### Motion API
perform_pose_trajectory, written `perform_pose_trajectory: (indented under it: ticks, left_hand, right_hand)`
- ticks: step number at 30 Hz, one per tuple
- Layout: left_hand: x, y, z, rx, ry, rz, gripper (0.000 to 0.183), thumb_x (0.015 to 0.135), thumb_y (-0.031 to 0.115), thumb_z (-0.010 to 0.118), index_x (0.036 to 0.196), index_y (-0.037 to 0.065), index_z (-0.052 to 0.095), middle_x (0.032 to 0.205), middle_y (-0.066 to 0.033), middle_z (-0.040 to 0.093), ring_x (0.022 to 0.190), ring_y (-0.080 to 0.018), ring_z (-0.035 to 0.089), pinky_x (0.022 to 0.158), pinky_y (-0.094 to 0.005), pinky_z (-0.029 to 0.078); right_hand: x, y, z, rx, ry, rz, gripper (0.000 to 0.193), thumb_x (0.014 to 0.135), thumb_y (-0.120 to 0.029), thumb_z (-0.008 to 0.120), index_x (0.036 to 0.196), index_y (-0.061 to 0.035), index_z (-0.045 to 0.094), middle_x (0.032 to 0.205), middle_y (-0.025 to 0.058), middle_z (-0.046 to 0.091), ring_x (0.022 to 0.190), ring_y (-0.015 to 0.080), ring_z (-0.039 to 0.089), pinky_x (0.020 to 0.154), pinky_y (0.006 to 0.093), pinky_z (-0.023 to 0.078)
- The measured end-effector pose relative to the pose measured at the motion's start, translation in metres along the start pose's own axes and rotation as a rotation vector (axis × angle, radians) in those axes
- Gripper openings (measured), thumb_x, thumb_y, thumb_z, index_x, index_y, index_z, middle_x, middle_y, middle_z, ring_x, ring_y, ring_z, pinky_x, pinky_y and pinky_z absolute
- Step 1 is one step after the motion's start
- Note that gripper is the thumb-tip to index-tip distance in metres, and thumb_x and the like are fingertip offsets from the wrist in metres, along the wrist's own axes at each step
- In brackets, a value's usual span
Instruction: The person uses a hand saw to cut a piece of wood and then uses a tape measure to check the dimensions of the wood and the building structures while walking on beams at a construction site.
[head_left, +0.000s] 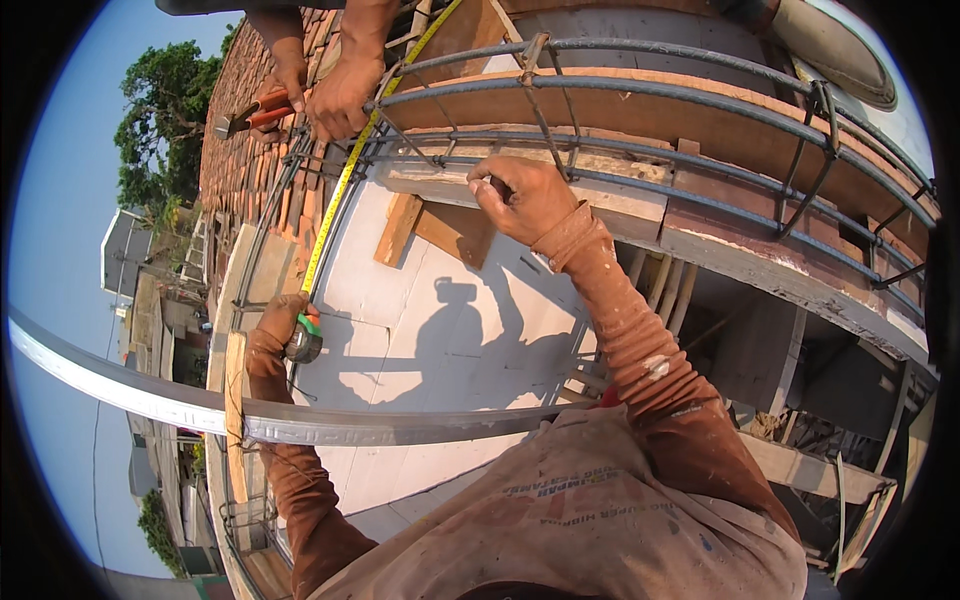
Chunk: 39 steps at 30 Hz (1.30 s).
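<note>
My left hand (277,325), low on the left, is closed round a tape measure (304,338) with a dark and green case. Its yellow blade (340,195) runs out upward along the steel bars, past another person's hand (345,95). My right hand (522,197) is curled into a loose fist over the edge of a timber board (600,190), beside a rebar cage (690,115). Whether anything is inside that fist, I cannot tell. The other person's farther hand holds red-handled pincers (265,108) next to the bar ends.
A long silver metal bar (330,425) crosses in front of me, over my left forearm, beside a wooden strip (236,420). Wood offcuts (400,230) lie on pale panels (420,285). Roof tiles (250,170) slope at upper left; a shoe (835,50) shows at upper right.
</note>
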<state>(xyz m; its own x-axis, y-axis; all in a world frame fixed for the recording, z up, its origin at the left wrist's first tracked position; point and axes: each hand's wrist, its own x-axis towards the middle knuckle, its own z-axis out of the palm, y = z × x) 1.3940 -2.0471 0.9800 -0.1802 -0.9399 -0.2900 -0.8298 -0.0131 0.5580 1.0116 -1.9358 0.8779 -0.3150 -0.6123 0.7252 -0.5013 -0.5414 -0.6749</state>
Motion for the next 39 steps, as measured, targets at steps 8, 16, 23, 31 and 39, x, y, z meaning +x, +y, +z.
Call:
perform_pose_trajectory:
  ticks: [8,16,23,31,39]
  left_hand:
    - [-0.005,0.011,0.005,-0.002,0.008,-0.003,0.036,0.088,0.028,0.046,0.068,0.001,0.060,0.058,-0.0055,0.056,0.045,-0.0128,0.049,0.045,-0.0248,0.038]
    - [-0.006,0.006,0.010,-0.048,0.061,0.014,0.035,0.087,0.025,0.046,0.065,0.001,0.059,0.054,-0.0060,0.055,0.043,-0.0138,0.049,0.045,-0.0258,0.039]
    - [-0.011,0.011,0.008,0.049,0.070,0.061,0.032,0.083,0.024,0.047,0.065,0.002,0.060,0.056,-0.0062,0.056,0.046,-0.0141,0.051,0.046,-0.0260,0.040]
    - [-0.013,-0.009,0.015,-0.242,-0.011,0.132,0.030,0.085,0.027,0.051,0.073,0.002,0.062,0.059,-0.0052,0.058,0.049,-0.0121,0.053,0.047,-0.0238,0.041]
    - [-0.040,-0.024,0.059,-0.375,0.084,0.159,0.032,0.085,0.032,0.056,0.081,0.002,0.064,0.063,-0.0019,0.056,0.055,-0.0095,0.053,0.049,-0.0203,0.041]
  right_hand:
    - [0.003,-0.003,-0.002,-0.006,-0.037,0.051,0.009,0.078,-0.010,0.058,0.081,-0.0030,0.061,0.072,0.0121,0.062,0.063,0.0230,0.061,0.059,0.0302,0.049]
    - [0.002,-0.008,-0.003,-0.002,-0.040,0.040,0.009,0.078,-0.010,0.057,0.084,-0.0033,0.061,0.070,0.0109,0.061,0.059,0.0216,0.060,0.056,0.0281,0.048]
    - [0.002,-0.011,0.001,-0.009,-0.013,0.044,0.010,0.077,-0.012,0.059,0.082,-0.0044,0.060,0.066,0.0140,0.060,0.059,0.0269,0.059,0.055,0.0328,0.047]
    - [0.003,-0.013,-0.005,-0.048,-0.010,0.037,0.009,0.077,-0.012,0.060,0.082,-0.0046,0.060,0.065,0.0136,0.059,0.058,0.0252,0.059,0.054,0.0319,0.047]
    - [0.003,-0.014,0.000,-0.029,-0.043,0.075,0.008,0.077,-0.011,0.059,0.082,-0.0055,0.061,0.067,0.0139,0.061,0.061,0.0264,0.062,0.057,0.0316,0.049]
